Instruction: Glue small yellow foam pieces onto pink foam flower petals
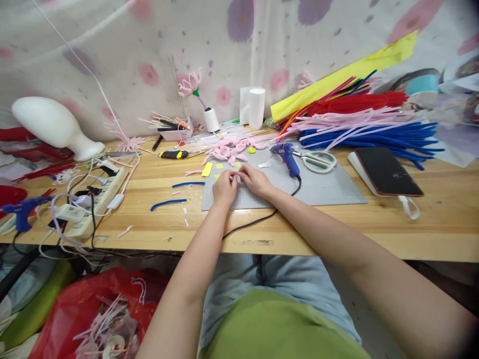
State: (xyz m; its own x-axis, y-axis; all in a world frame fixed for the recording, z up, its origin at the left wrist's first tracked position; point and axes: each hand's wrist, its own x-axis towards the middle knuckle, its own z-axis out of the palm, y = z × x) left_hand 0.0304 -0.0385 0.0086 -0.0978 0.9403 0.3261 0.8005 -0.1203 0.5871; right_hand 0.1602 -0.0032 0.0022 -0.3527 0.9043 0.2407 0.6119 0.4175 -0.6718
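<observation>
My left hand (225, 187) and my right hand (256, 179) meet fingertip to fingertip over the left part of a grey mat (322, 192). Both are closed in a pinch, and whatever sits between the fingers is too small and covered to name. Just beyond them lie pink fuzzy petal shapes (227, 149), with yellow paper pieces (207, 169) to the left. A blue glue gun (287, 158) rests on the mat right of my right hand, beside scissors with pale handles (318, 162). Short white strips (264, 164) lie near the glue gun.
Blue pipe cleaner lengths (168, 203) and a yellow-black utility knife (173, 155) lie left. Bundled pipe cleaners (370, 134) fill the back right, near a phone on a stand (389, 171). A pink flower (190, 85) stands behind. A power strip (99, 199) with tangled cables occupies the left.
</observation>
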